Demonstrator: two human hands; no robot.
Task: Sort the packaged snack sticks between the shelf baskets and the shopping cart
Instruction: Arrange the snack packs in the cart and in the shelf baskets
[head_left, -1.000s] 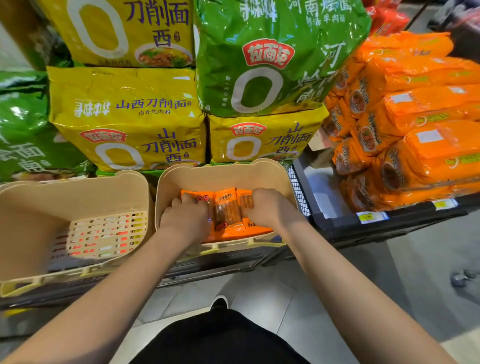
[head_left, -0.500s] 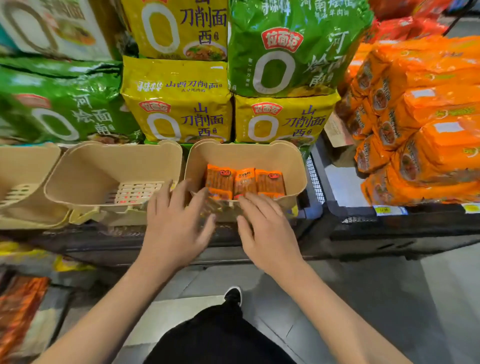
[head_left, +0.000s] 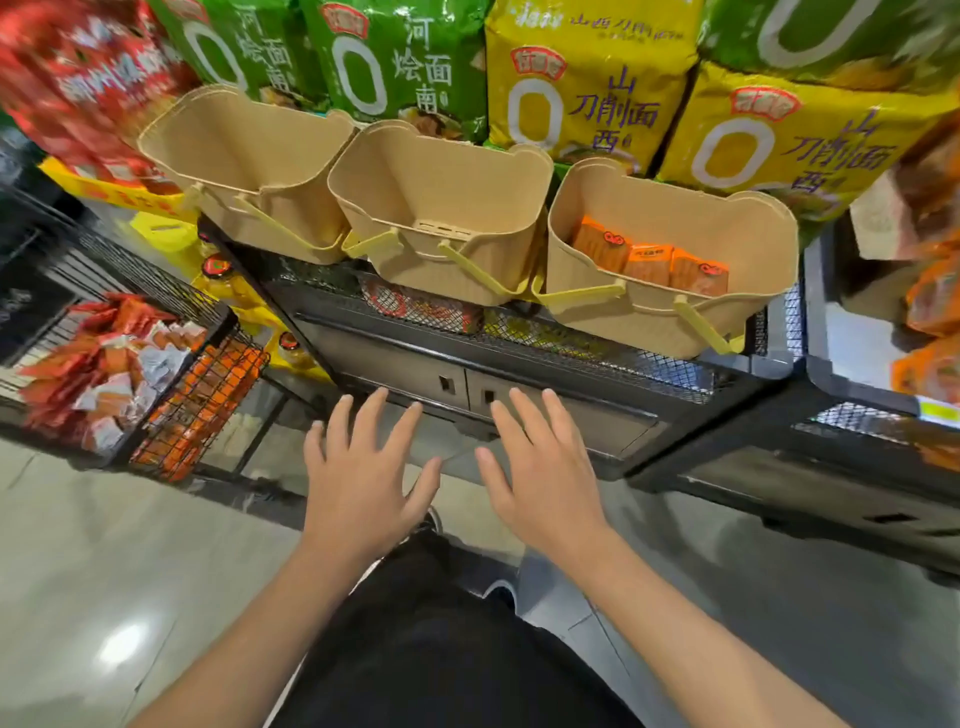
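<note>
Glossy grey floor tiles (head_left: 130, 597) spread beneath my hands, catching a pale glare off to my left. Ahead of my fingertips runs a black metal shelf (head_left: 519, 395) with a mesh deck, and three tan baskets stand on it in a row. The right basket (head_left: 670, 322), up beyond my right hand, holds the orange snack sticks (head_left: 649, 262), three packets standing side by side against its far wall. The middle basket (head_left: 441, 208), straight above my left hand, and the left basket (head_left: 249, 171), further to the left, show only their bare insides from here. Behind the baskets lean big noodle bags: green bags (head_left: 395, 62) beyond my left hand, yellow bags (head_left: 592, 83) beyond my right. Orange packs (head_left: 930, 301) crowd the far right edge. Well to the left of my left hand sits the black wire shopping cart (head_left: 197, 395), piled with red, orange and white packets (head_left: 104, 369).

My left hand (head_left: 358, 488) and right hand (head_left: 545, 478) hover side by side, palms down, fingers spread wide and straight, holding nothing, below the shelf's front edge and apart from everything. My black trousers (head_left: 441, 649) fill the bottom centre.
</note>
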